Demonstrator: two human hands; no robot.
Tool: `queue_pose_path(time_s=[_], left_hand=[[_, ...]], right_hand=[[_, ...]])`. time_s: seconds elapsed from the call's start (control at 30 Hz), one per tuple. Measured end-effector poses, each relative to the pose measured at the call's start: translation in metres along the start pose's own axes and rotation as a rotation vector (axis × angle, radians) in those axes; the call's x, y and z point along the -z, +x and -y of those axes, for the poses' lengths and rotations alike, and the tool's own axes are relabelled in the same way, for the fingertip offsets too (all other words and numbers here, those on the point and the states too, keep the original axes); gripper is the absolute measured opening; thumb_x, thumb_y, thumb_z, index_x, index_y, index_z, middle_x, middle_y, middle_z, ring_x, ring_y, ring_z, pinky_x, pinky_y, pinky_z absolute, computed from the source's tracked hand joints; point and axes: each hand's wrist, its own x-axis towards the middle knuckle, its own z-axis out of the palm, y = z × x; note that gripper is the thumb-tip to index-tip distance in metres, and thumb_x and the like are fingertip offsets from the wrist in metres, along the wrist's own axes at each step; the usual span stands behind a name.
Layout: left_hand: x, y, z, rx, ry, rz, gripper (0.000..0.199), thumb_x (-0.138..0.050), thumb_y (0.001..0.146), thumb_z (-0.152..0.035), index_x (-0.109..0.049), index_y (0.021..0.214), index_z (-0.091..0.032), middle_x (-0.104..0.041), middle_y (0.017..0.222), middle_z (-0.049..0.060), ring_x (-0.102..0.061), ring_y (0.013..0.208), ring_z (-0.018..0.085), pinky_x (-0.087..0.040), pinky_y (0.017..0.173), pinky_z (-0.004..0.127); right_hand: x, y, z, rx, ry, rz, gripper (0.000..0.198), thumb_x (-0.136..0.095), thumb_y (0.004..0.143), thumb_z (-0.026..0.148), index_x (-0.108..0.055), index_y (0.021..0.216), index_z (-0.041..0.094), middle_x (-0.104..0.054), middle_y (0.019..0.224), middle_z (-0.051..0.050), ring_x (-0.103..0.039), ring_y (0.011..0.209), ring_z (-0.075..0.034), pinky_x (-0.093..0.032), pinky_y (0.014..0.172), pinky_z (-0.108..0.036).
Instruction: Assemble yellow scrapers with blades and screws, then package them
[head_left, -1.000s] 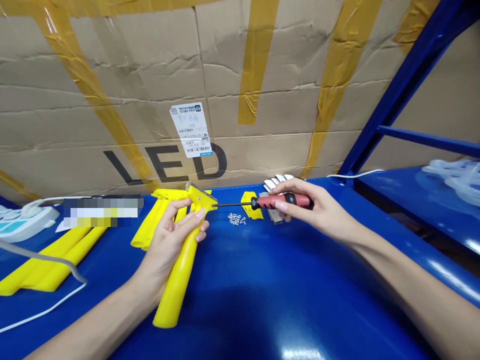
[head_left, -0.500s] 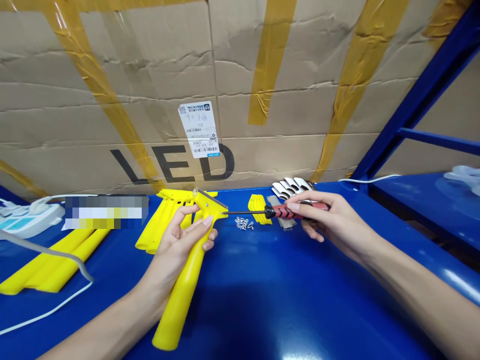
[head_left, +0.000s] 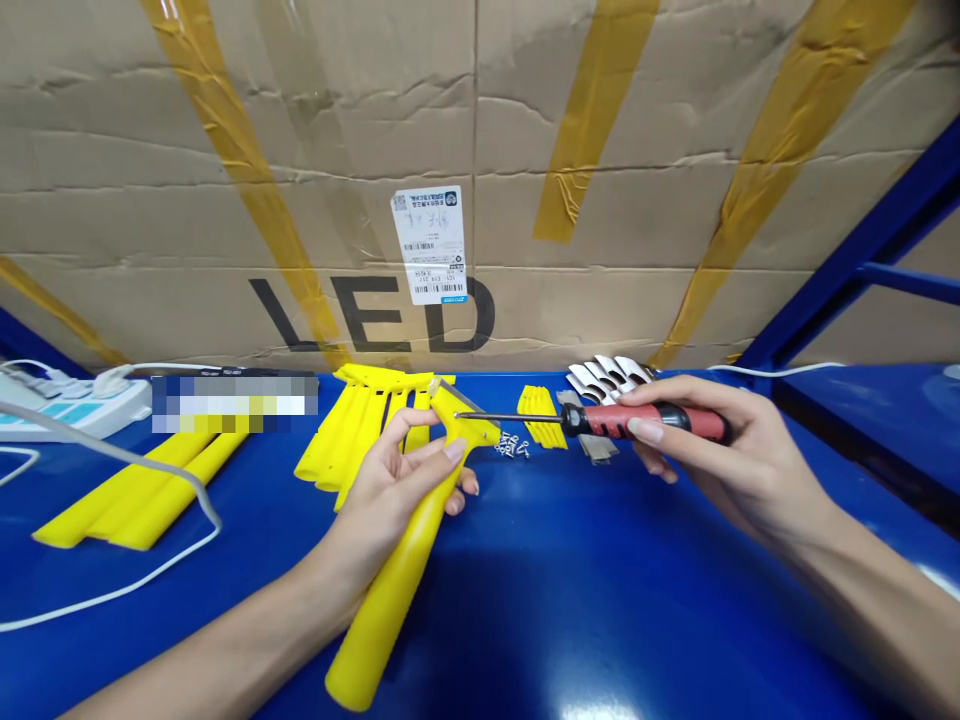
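Observation:
My left hand (head_left: pixel 394 485) is wrapped round the neck of a yellow scraper (head_left: pixel 397 590), its handle slanting down toward me and its wide head pointing up. A metal blade edge runs along the head's top. In my right hand (head_left: pixel 731 445) is a screwdriver (head_left: pixel 622 421) with a red and black grip, held level. Its tip meets the screw on the left side of the scraper head; another screw shows on the right side. Behind the shaft lie several small screws (head_left: pixel 510 446), small yellow plastic pieces (head_left: pixel 541 418) and flat grey blades (head_left: pixel 592 440).
Several yellow handles (head_left: pixel 330 435) lie behind my left hand, and more yellow handles (head_left: pixel 161 490) at the left. Curved shiny metal pieces (head_left: pixel 611 376) sit at the back right. A white power strip (head_left: pixel 82 410) and cable (head_left: pixel 199 490) are at the left. A cardboard box (head_left: pixel 337 200) stands behind.
The screwdriver tip has shifted from the screw on the right side of the scraper head to the one on the left. The whole view has swung slightly left.

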Motion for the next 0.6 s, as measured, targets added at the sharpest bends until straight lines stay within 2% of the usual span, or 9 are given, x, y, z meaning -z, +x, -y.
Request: queue_pose_path(time_s=[0.13,0.2,0.27,0.33,0.4,0.47,0.5,0.53,0.6], left_hand=[[-0.001,0.000,-0.001,-0.010,-0.014,-0.013,0.050,-0.084,0.073,-0.031,-0.043,0.100,-0.024,-0.069,0.060,0.001,-0.055,0.050,0.011,-0.042,0.053,0.021],[-0.001,-0.001,-0.003,-0.020,-0.019,-0.045,0.050,-0.085,0.072,-0.030,-0.045,0.100,-0.024,-0.069,0.062,0.001,-0.056,0.052,0.011,-0.043,0.054,0.021],[-0.002,-0.002,-0.004,-0.029,-0.020,-0.090,0.049,-0.086,0.071,-0.029,-0.047,0.100,-0.023,-0.069,0.065,0.001,-0.059,0.055,0.012,-0.044,0.056,0.021],[-0.003,-0.003,-0.005,-0.031,-0.013,-0.130,0.049,-0.087,0.070,-0.029,-0.050,0.101,-0.023,-0.070,0.067,0.001,-0.060,0.058,0.012,-0.046,0.057,0.021],[-0.004,-0.004,-0.006,-0.029,-0.009,-0.157,0.049,-0.088,0.068,-0.029,-0.051,0.100,-0.022,-0.071,0.068,0.002,-0.060,0.058,0.012,-0.046,0.059,0.021],[-0.005,-0.004,-0.005,-0.028,-0.013,-0.172,0.050,-0.089,0.066,-0.028,-0.051,0.099,-0.022,-0.071,0.068,0.001,-0.060,0.057,0.012,-0.047,0.060,0.021],[-0.005,-0.004,-0.005,-0.028,-0.014,-0.178,0.050,-0.089,0.066,-0.027,-0.051,0.099,-0.022,-0.071,0.068,0.001,-0.061,0.058,0.012,-0.047,0.060,0.021],[-0.005,-0.003,-0.004,-0.027,-0.014,-0.186,0.050,-0.089,0.066,-0.027,-0.051,0.099,-0.023,-0.071,0.069,0.002,-0.061,0.058,0.012,-0.047,0.060,0.021],[-0.005,-0.002,-0.004,-0.028,-0.011,-0.207,0.049,-0.087,0.068,-0.028,-0.051,0.101,-0.023,-0.071,0.071,0.002,-0.061,0.060,0.012,-0.048,0.061,0.020]], right_hand=[[0.000,0.001,0.002,0.035,-0.098,-0.006,0.023,-0.080,0.079,0.037,-0.076,0.098,0.025,-0.070,0.071,-0.004,-0.058,0.051,-0.015,-0.047,0.043,-0.029],[0.000,0.000,0.007,0.137,-0.180,-0.025,0.021,-0.082,0.077,0.036,-0.077,0.096,0.028,-0.072,0.084,-0.006,-0.067,0.070,-0.021,-0.055,0.053,-0.033],[-0.002,-0.002,0.012,0.282,-0.265,-0.037,0.017,-0.082,0.076,0.035,-0.077,0.092,0.030,-0.070,0.104,-0.009,-0.067,0.099,-0.029,-0.059,0.069,-0.038],[-0.006,-0.005,0.017,0.358,-0.328,-0.038,0.017,-0.081,0.077,0.035,-0.076,0.092,0.031,-0.068,0.109,-0.010,-0.064,0.106,-0.031,-0.058,0.071,-0.040],[-0.009,-0.006,0.019,0.267,-0.319,-0.066,0.020,-0.077,0.081,0.041,-0.073,0.096,0.029,-0.068,0.089,-0.008,-0.065,0.073,-0.023,-0.052,0.052,-0.033],[-0.010,-0.006,0.019,0.087,-0.224,-0.098,0.026,-0.070,0.086,0.050,-0.067,0.101,0.028,-0.058,0.063,0.000,-0.046,0.041,-0.012,-0.035,0.035,-0.027],[-0.010,-0.005,0.019,0.002,-0.148,-0.096,0.029,-0.066,0.089,0.053,-0.064,0.104,0.028,-0.052,0.057,0.003,-0.038,0.037,-0.010,-0.030,0.033,-0.025],[-0.009,-0.004,0.019,-0.062,-0.057,-0.070,0.029,-0.063,0.090,0.053,-0.061,0.106,0.029,-0.051,0.058,0.003,-0.040,0.038,-0.010,-0.031,0.034,-0.024],[-0.006,-0.001,0.020,-0.122,0.118,0.039,0.029,-0.068,0.088,0.047,-0.059,0.109,0.029,-0.061,0.078,-0.001,-0.057,0.055,-0.014,-0.045,0.045,-0.026]])
